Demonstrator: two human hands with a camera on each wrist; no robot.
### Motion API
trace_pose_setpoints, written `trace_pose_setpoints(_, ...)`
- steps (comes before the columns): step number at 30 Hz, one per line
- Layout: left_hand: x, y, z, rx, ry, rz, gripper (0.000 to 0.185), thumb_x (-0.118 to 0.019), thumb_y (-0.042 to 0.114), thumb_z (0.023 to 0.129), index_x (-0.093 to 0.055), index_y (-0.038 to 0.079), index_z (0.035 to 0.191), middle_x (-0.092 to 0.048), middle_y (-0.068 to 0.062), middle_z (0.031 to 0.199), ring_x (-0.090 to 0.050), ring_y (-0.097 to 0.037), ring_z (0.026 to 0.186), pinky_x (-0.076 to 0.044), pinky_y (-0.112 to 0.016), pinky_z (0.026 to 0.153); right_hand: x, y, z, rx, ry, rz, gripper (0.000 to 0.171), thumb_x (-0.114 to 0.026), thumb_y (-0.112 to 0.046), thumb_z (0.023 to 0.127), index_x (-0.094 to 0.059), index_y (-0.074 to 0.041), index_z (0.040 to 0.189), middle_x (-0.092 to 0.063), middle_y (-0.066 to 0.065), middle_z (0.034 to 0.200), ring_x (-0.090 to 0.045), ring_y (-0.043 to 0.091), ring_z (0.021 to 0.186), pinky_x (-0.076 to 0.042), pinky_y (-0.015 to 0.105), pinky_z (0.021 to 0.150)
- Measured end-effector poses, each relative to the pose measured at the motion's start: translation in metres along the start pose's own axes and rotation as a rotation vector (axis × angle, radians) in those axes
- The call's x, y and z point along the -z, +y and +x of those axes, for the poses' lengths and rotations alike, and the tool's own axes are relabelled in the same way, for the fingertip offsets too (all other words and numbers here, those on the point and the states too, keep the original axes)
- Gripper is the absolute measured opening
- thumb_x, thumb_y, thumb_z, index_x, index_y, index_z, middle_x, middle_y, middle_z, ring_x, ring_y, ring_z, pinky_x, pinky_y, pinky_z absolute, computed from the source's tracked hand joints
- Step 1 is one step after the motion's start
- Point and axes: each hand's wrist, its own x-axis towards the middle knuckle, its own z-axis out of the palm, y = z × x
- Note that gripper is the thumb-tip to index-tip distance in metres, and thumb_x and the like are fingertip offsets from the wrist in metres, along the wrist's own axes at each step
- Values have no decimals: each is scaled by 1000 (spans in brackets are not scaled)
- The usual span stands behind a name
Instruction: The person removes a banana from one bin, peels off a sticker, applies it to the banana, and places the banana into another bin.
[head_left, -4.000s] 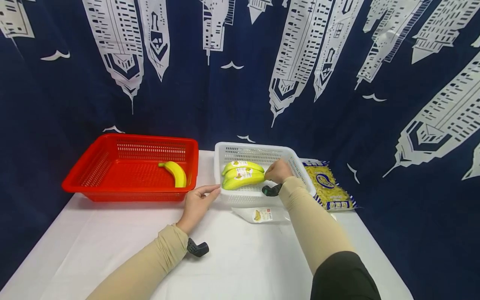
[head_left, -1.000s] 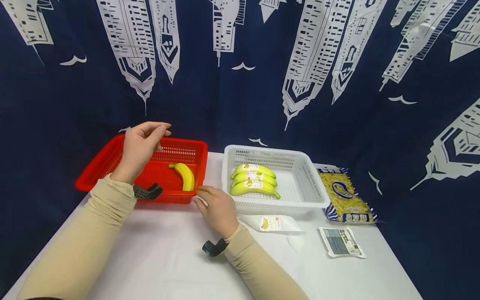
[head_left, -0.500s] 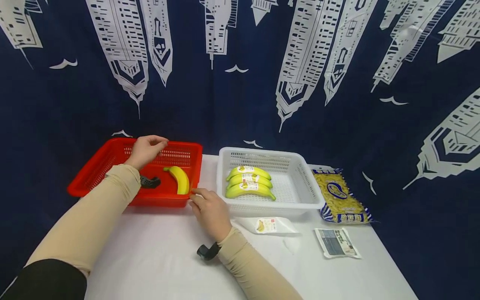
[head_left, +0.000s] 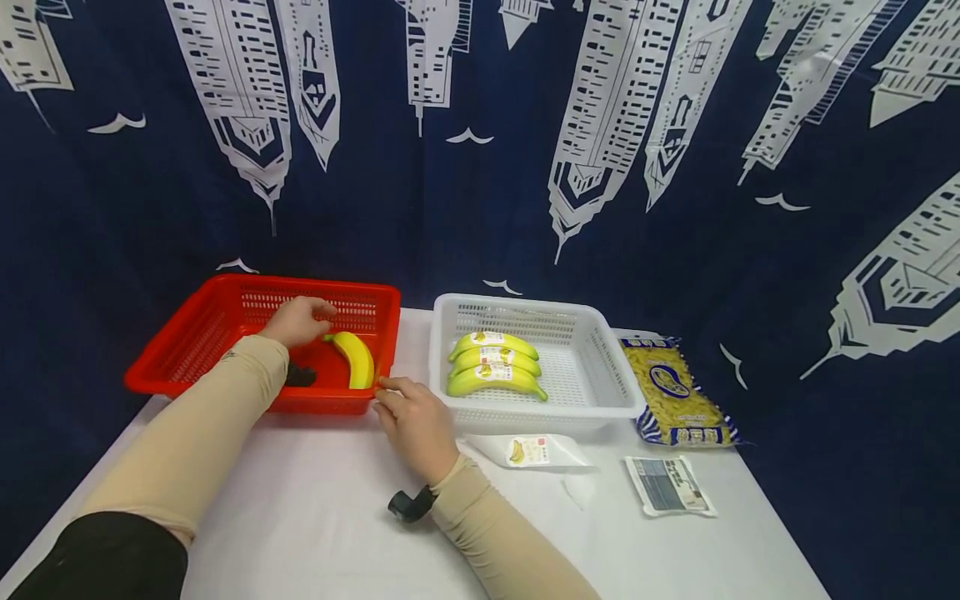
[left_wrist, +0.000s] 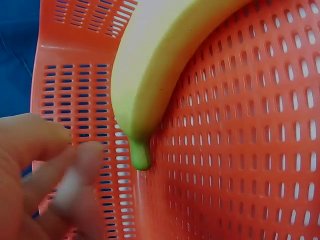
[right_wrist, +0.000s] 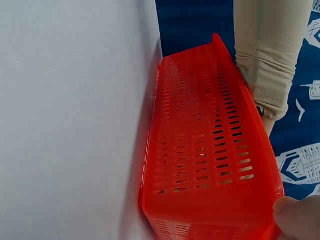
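Observation:
A single yellow banana (head_left: 356, 360) lies at the right side of the red basket (head_left: 225, 383). My left hand (head_left: 297, 320) is inside this basket, close to the banana's green stem but apart from it. In the left wrist view the fingers of my left hand (left_wrist: 50, 180) are blurred and hold nothing, left of the banana (left_wrist: 145, 70). My right hand (head_left: 418, 427) grips the front right corner of the basket's rim. In the right wrist view its thumb (right_wrist: 300, 215) lies on the rim of the red basket (right_wrist: 210, 130).
On the right, a white basket (head_left: 600, 367) holds three bananas (head_left: 495, 365) with stickers, side by side. Before it lies a clear wrapper (head_left: 532, 451) with a banana label. A yellow bag of pasta (head_left: 672, 387) and a small flat packet (head_left: 670, 486) lie farther right.
My left hand has come down from above the red basket into it, toward the banana's stem. Earlier my right hand was in the white basket; it has since moved to the red basket's corner.

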Motion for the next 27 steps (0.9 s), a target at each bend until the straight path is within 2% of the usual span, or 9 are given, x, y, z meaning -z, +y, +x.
trace_pose_setpoints(2, -1, 0, -2, 23, -66, 1, 47, -60, 5, 96, -55, -3, 143, -58, -28, 139, -63, -36, 102, -55, -50, 94, 1, -1, 1, 1, -5, 1, 23, -82, -18, 89, -80, -14, 112, -74, -3, 115, -72, 14, 98, -57, 22, 87)
trace_pose_setpoints(4, -2, 0, -3, 31, -125, 16, 53, -59, 3, 93, -52, -4, 145, -56, -29, 141, -62, -33, 99, -54, -47, 94, 1, -2, 1, -1, -7, 1, 23, -82, -18, 89, -80, -13, 112, -74, -3, 115, -72, 14, 98, -57, 22, 88)
trace_pose_setpoints(6, -3, 2, -5, 34, -178, 15, 58, -60, 1, 89, -49, -6, 146, -54, -30, 143, -61, -35, 102, -53, -49, 98, 1, -2, 1, -6, -9, 3, 23, -82, -18, 89, -80, -14, 111, -74, -3, 115, -72, 14, 98, -57, 22, 88)
trace_pose_setpoints(8, -4, 3, -6, 14, -208, 36, 60, -62, 1, 88, -49, -9, 146, -53, -32, 145, -59, -39, 113, -50, -53, 105, 0, -2, 1, -9, -9, 9, 23, -82, -17, 89, -80, -14, 111, -74, -3, 114, -72, 14, 98, -57, 22, 88)
trace_pose_setpoints(10, -4, 3, -7, 10, -213, 45, 59, -64, 3, 88, -50, -10, 145, -52, -32, 145, -57, -41, 121, -46, -56, 109, 0, -2, 1, -12, -7, 18, 23, -82, -17, 89, -80, -13, 111, -74, -3, 114, -72, 14, 98, -57, 22, 88)
trace_pose_setpoints(15, -4, 3, -8, -7, -184, 65, 59, -67, 7, 92, -50, -5, 147, -51, -30, 148, -55, -41, 119, -47, -56, 107, 0, -2, 0, -21, -12, 40, 22, -82, -16, 89, -80, -12, 111, -74, -2, 114, -71, 13, 102, -56, 22, 91)
trace_pose_setpoints(21, -5, -1, -8, -86, -266, 88, 62, -72, 9, 91, -48, -13, 144, -56, -33, 141, -55, -46, 126, -43, -58, 111, 1, -2, 0, -25, -23, 52, 20, -80, -16, 91, -80, -13, 111, -74, -3, 114, -71, 13, 104, -56, 22, 92)
trace_pose_setpoints(23, -5, -3, -7, -91, -259, 112, 60, -75, 9, 89, -53, -13, 139, -60, -32, 134, -59, -44, 119, -46, -57, 108, 0, -2, 0, -25, -15, 56, 21, -81, -15, 89, -80, -12, 110, -74, -2, 114, -71, 13, 104, -56, 23, 92)
trace_pose_setpoints(27, -4, -7, -4, -63, -197, 186, 49, -80, 11, 82, -65, -7, 125, -68, -24, 117, -62, -35, 98, -54, -48, 93, 0, -1, 0, -25, -3, 54, 22, -83, -13, 88, -80, -13, 110, -74, -3, 113, -72, 13, 104, -56, 22, 91)
